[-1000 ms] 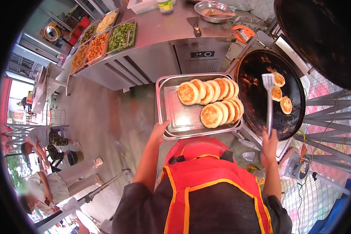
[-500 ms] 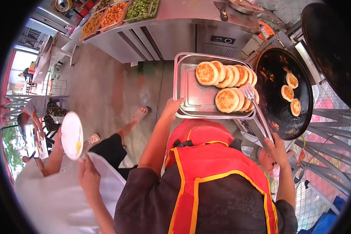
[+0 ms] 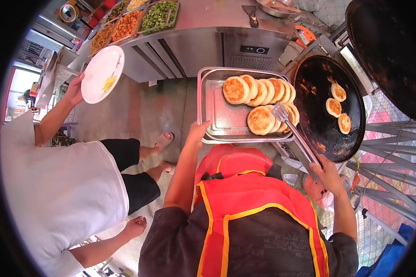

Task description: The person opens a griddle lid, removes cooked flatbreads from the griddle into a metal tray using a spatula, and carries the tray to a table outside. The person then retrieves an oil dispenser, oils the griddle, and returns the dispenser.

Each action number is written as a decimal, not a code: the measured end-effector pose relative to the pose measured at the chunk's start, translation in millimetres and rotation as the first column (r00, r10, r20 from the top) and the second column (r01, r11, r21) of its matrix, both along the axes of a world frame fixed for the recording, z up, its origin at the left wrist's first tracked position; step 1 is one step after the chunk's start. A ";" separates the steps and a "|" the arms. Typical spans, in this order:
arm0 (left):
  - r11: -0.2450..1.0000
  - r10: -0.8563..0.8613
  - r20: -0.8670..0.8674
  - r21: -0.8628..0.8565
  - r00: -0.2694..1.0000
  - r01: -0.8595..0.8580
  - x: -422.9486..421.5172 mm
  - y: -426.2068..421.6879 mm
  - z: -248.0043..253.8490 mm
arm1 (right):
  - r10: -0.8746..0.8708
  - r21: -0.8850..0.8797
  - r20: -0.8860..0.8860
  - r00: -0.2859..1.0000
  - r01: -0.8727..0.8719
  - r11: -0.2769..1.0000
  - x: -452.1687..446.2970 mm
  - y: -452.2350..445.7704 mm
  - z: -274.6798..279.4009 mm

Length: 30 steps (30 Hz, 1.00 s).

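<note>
My left hand (image 3: 199,133) grips the near left corner of a metal tray (image 3: 217,135). Two rows of browned round breads (image 3: 236,90) lean against each other in its right part, and the left part shows a bare wire rack. Closed around the handle of the metal tongs (image 3: 300,137) is my right hand (image 3: 326,171). The tips of the tongs lie over the nearer row of breads. Right of the tray, three breads (image 3: 333,107) lie on a round black pan (image 3: 309,115).
A person in a white shirt (image 3: 74,184) stands at the left, holding a white plate (image 3: 102,74) with something yellow on it. Trays of chopped vegetables (image 3: 159,16) and a scraper (image 3: 251,16) lie on the steel counter (image 3: 203,16). A dark round lid (image 3: 383,55) stands beyond the pan.
The tongs have moved from over the pan to over the breads in the tray. A person in white has come in at the left, and the plate is now raised toward the counter.
</note>
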<state>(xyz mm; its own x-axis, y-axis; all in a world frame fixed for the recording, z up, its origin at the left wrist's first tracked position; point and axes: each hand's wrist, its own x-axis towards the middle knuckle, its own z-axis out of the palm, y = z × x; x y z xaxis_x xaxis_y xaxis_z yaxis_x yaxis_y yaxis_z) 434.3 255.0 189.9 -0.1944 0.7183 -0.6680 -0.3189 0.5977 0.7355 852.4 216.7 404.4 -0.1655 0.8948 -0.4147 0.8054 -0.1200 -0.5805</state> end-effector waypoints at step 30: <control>0.999 0.020 0.029 0.046 0.999 -0.022 0.5 -4.2 15.4 | 0.262 -0.188 -0.151 0.953 -0.288 0.939 -104.3 156.3 -70.2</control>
<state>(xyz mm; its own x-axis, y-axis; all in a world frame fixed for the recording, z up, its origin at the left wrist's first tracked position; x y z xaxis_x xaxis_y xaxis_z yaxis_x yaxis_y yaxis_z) 434.8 250.7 205.2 -0.1914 0.7447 -0.6393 -0.3522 0.5559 0.7530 748.2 373.0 334.2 -0.4535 0.7044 -0.5461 0.7487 -0.0313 -0.6622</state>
